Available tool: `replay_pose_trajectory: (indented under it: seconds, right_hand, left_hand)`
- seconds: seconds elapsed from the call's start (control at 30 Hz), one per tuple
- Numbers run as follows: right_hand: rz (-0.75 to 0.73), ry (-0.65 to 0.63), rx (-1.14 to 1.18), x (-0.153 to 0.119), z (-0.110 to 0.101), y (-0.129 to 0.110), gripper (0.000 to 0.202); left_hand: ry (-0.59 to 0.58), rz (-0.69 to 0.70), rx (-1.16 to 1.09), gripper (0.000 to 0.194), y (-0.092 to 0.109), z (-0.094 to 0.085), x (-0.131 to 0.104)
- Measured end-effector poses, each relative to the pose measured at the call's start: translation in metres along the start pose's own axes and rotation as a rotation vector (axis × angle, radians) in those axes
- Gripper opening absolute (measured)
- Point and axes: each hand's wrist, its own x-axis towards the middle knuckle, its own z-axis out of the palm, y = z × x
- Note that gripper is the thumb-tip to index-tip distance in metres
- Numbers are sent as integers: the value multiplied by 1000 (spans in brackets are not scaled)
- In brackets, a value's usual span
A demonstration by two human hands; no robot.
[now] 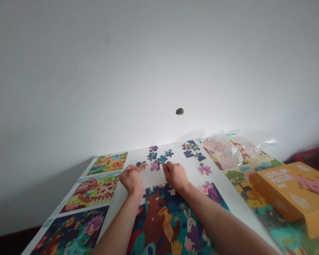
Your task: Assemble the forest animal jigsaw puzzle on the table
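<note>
My left hand point(131, 177) is curled into a fist over the white board, left of the loose jigsaw pieces. An orange-and-dark puzzle piece point(141, 165) lies right by its knuckles. My right hand point(176, 176) is also closed, just above the partly assembled jigsaw puzzle point(155, 216), which shows a brown bear and a white rabbit. Its curled fingers are beside a teal piece point(162, 159), and whatever they may hold is hidden. A purple piece point(155, 165) lies between the hands. My forearms cover parts of the assembled puzzle.
More loose pieces point(188, 153) lie near the wall, with a purple one point(204, 169) at right. Printed picture sheets point(89, 191) line the left side. On the right are a clear plastic bag point(228, 156) and an orange puzzle box point(284, 191) on a colourful sheet. The wall has a hole point(179, 111).
</note>
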Motion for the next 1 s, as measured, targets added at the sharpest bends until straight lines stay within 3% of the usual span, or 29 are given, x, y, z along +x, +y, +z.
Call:
replay_pose_trajectory:
  seconds: [0.1,0.23,0.33,0.6,0.7,0.77,0.83,1.0]
  right_hand:
    - [-22,61,59,-2,-1,5,41]
    - [-75,71,89,-2,1,5,41]
    - [-77,36,73,-1,5,6,40]
    - [-76,2,93,-1,7,5,39]
    - [-69,8,110,0,7,4,41]
    - [-73,7,119,0,6,4,40]
    - [-77,9,128,0,6,3,40]
    - [-107,-1,157,0,4,1,41]
  left_hand:
    - [79,26,115,21,-1,-3,3]
    - [-13,119,368,37,-1,-7,4]
    - [-101,152,495,32,-2,-7,4]
    - [-358,345,588,16,-3,-31,9]
    - [-379,391,607,23,-8,-43,6]
    - [-364,432,632,41,-11,-48,4]
    - [-386,491,667,47,-11,-49,2]
    - [-438,550,753,42,-3,-48,0]
